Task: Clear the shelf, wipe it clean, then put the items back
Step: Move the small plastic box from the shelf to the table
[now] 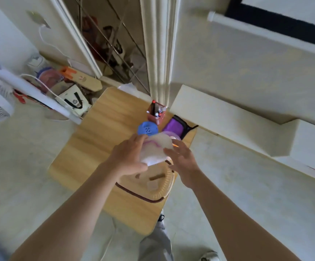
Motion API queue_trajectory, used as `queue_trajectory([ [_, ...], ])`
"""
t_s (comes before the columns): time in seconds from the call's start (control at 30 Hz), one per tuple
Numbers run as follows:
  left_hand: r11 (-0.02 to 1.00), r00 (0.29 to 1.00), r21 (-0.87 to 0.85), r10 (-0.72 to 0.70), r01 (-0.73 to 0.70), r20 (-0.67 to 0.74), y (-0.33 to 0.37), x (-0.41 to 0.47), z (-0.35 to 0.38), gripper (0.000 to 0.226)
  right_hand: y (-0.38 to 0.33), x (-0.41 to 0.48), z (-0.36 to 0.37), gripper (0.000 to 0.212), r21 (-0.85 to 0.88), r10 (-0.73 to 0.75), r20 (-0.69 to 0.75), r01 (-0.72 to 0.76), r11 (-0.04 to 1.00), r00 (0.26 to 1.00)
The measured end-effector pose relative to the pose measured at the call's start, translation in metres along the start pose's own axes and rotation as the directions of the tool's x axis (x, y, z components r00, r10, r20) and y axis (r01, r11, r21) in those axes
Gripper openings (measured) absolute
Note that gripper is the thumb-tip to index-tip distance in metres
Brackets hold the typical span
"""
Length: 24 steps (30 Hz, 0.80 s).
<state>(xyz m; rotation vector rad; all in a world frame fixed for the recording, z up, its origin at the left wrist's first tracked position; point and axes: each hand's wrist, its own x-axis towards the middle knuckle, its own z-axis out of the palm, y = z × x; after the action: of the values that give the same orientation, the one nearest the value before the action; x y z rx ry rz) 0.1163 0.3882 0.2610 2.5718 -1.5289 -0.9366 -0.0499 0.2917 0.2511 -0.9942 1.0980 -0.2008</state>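
A basket (pixel 164 193) sits on the table's (pixel 96 138) near right. Above it, the left hand (pixel 128 157) grips a white cloth (pixel 156 147). The right hand (pixel 183 161), fingers spread, touches the cloth's right edge. Farther on are a blue disc (pixel 146 128), a purple pouch (pixel 173 126) and a pen holder (pixel 156 114).

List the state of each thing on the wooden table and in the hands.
White cloth: bunched, held above the table.
Left hand: grips the cloth.
Right hand: fingers spread, beside the cloth.
Blue disc: flat on the table.
Pen holder: upright, holding pens.
Purple pouch: flat near the table's edge.
Basket: on the table, below the hands.
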Motion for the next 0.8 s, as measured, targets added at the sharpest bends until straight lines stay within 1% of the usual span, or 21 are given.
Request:
queue_trajectory([
  [0.03,0.999,0.999,-0.026,-0.043,0.042,-0.014,-0.013,0.01,-0.001,0.084,0.004,0.011,0.005,0.048,-0.017,0.017,-0.011,-0.017,1.0,1.0],
  [0.07,0.994,0.995,-0.058,-0.094,0.092,-0.032,-0.025,0.02,-0.001,0.085,0.008,0.022,0.009,0.047,-0.04,0.033,-0.022,-0.034,0.999,0.999],
  [0.13,0.97,0.976,-0.144,-0.206,0.194,-0.07,-0.047,0.043,0.002,0.087,0.015,0.039,0.014,0.039,-0.08,0.052,-0.038,-0.054,0.995,0.998],
  [0.23,0.895,0.919,-0.289,-0.381,0.34,-0.099,-0.069,0.081,0.013,0.085,0.024,0.062,0.019,0.034,-0.12,0.051,-0.072,-0.059,0.991,0.996],
  [0.3,0.855,0.884,-0.32,-0.458,0.408,-0.098,-0.079,0.105,0.025,0.084,0.031,0.075,0.024,0.034,-0.151,0.05,-0.099,-0.065,0.986,0.994],
  [0.5,0.781,0.805,-0.329,-0.586,0.531,-0.091,-0.1,0.144,0.069,0.081,0.048,0.095,0.032,0.025,-0.217,0.024,-0.101,-0.045,0.975,0.995],
  [0.6,0.754,0.773,-0.358,-0.622,0.551,-0.121,-0.11,0.149,0.082,0.082,0.049,0.097,0.034,0.022,-0.223,0.009,-0.093,-0.03,0.974,0.996],
  [0.7,0.757,0.773,-0.352,-0.621,0.55,-0.129,-0.117,0.152,0.087,0.083,0.05,0.099,0.036,0.02,-0.219,0.015,-0.088,-0.034,0.975,0.996],
  [0.8,0.76,0.783,-0.327,-0.616,0.562,-0.087,-0.12,0.156,0.09,0.083,0.05,0.103,0.04,0.02,-0.23,0.014,-0.087,-0.034,0.973,0.996],
])
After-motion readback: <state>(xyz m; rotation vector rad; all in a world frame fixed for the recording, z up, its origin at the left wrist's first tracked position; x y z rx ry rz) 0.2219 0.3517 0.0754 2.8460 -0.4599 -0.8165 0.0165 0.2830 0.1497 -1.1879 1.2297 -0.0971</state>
